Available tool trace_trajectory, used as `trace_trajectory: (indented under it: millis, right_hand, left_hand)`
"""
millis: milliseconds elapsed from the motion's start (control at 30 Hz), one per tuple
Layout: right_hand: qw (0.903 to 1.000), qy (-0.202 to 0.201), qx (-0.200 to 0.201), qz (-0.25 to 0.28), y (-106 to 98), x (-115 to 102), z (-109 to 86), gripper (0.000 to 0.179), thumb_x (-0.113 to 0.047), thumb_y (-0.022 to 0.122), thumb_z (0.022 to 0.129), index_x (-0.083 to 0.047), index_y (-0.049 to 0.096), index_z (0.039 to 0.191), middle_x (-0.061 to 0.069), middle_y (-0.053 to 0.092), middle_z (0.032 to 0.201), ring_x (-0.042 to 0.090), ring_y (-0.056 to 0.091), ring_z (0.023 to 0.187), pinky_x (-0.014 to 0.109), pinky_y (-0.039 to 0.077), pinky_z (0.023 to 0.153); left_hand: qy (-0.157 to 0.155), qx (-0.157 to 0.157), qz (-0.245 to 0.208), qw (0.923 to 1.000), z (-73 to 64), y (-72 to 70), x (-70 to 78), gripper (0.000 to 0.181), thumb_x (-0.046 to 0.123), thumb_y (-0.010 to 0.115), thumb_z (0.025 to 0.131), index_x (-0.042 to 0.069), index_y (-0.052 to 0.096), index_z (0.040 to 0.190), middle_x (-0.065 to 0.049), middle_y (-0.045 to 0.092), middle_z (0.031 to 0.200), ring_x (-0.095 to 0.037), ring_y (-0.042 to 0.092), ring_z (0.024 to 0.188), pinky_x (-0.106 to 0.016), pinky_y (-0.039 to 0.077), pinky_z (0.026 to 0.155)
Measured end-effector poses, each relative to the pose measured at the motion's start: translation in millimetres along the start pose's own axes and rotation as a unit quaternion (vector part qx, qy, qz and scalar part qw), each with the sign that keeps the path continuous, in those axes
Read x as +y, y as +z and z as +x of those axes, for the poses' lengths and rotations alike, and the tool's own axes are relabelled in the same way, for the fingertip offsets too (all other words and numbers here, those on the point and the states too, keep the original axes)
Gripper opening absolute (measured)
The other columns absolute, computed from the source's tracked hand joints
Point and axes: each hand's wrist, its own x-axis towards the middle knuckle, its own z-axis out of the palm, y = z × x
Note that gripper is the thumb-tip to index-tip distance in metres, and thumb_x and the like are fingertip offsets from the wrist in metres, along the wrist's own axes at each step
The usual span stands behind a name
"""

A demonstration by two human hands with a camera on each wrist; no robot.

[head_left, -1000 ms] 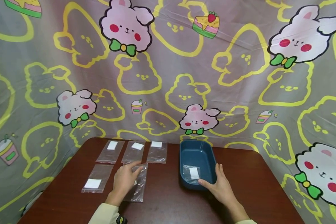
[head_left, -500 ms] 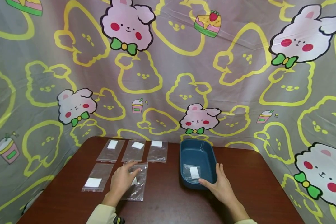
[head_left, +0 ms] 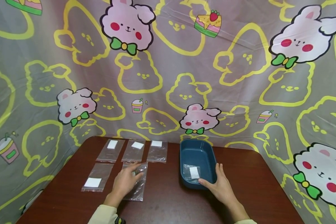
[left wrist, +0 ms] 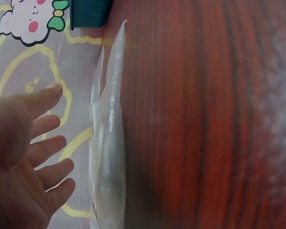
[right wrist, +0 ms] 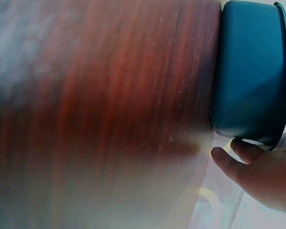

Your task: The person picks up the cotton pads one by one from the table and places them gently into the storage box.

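My left hand point(head_left: 124, 183) hovers over a clear zip bag point(head_left: 141, 189) on the table, covering most of the white piece in it. In the left wrist view its fingers are loosely spread and apart from the bag's raised plastic point(left wrist: 109, 119). At the right, my right hand point(head_left: 222, 188) holds the near right corner of a dark blue rectangular bin point(head_left: 197, 157), thumb over the rim and fingers along the outer wall point(right wrist: 250, 71). Inside the bin's near end lies a smaller clear bag point(head_left: 187, 172) with a white piece point(head_left: 194, 172).
Along the back left of the brown table point(head_left: 168, 205) lie three clear bags with white pieces: one at the left point(head_left: 106, 155), one in the middle point(head_left: 131, 155), one at the right point(head_left: 158, 155). Another bag point(head_left: 99, 171) lies nearer, at the left. A patterned curtain point(head_left: 162, 124) hangs around the table.
My left hand has shifted slightly over the bag, left and then back right, covering more of its white piece than half a second ago. My right hand and the bin stay put.
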Motion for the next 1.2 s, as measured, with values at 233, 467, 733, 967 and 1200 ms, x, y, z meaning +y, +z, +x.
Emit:
trace_trajectory:
  millis: [233, 467, 733, 967, 1200]
  right_hand:
    - [1.0, 0.002, -0.002, 0.002, 0.0, -0.1, -0.3, 0.119, -0.053, 0.078, 0.083, 0.011, 0.01, 0.156, 0.032, -0.001, 0.162, 0.051, 0.012, 0.147, 0.063, 0.021, 0.113]
    - [1.0, 0.005, -0.005, 0.003, -0.4, -1.1, -0.2, 0.119, -0.054, 0.078, 0.083, 0.011, 0.01, 0.156, 0.032, -0.001, 0.162, 0.052, 0.012, 0.146, 0.064, 0.022, 0.113]
    - [1.0, 0.006, -0.006, 0.001, -0.8, -0.7, -0.1, 0.119, -0.054, 0.078, 0.083, 0.01, 0.009, 0.156, 0.031, -0.002, 0.162, 0.052, 0.012, 0.146, 0.064, 0.021, 0.112]
    - [1.0, 0.007, -0.005, 0.004, -0.2, -0.6, -0.9, 0.119, -0.053, 0.078, 0.083, 0.01, 0.009, 0.156, 0.032, -0.002, 0.162, 0.051, 0.01, 0.147, 0.064, 0.021, 0.113]
    - [1.0, 0.006, -0.004, 0.004, 0.0, 0.0, -0.9, 0.118, -0.053, 0.078, 0.083, 0.01, 0.01, 0.156, 0.031, -0.002, 0.162, 0.051, 0.011, 0.147, 0.064, 0.021, 0.113]
  left_hand:
    - [0.014, -0.022, 0.009, 0.9996, -1.2, 6.3, -3.4, 0.046, 0.032, 0.08, 0.087, 0.013, 0.071, 0.127, -0.009, 0.064, 0.135, -0.039, 0.06, 0.121, -0.057, 0.05, 0.09]
    - [-0.007, -0.051, 0.011, 0.9986, -3.3, 8.9, -6.9, 0.052, 0.034, 0.082, 0.084, 0.011, 0.068, 0.13, -0.014, 0.062, 0.136, -0.042, 0.059, 0.121, -0.061, 0.048, 0.091]
    - [-0.002, -0.062, 0.025, 0.9977, -4.5, 10.0, -6.8, 0.048, 0.026, 0.083, 0.083, 0.008, 0.07, 0.126, -0.014, 0.061, 0.137, -0.041, 0.058, 0.123, -0.06, 0.047, 0.093]
    - [0.008, -0.062, 0.027, 0.9977, -5.8, 8.8, -7.7, 0.048, 0.019, 0.083, 0.082, 0.004, 0.07, 0.125, -0.021, 0.06, 0.137, -0.046, 0.056, 0.123, -0.061, 0.044, 0.097]
    - [-0.008, -0.067, 0.023, 0.9975, -6.8, 8.4, -8.3, 0.054, 0.019, 0.083, 0.083, -0.002, 0.065, 0.129, -0.024, 0.055, 0.141, -0.049, 0.046, 0.132, -0.063, 0.037, 0.103]
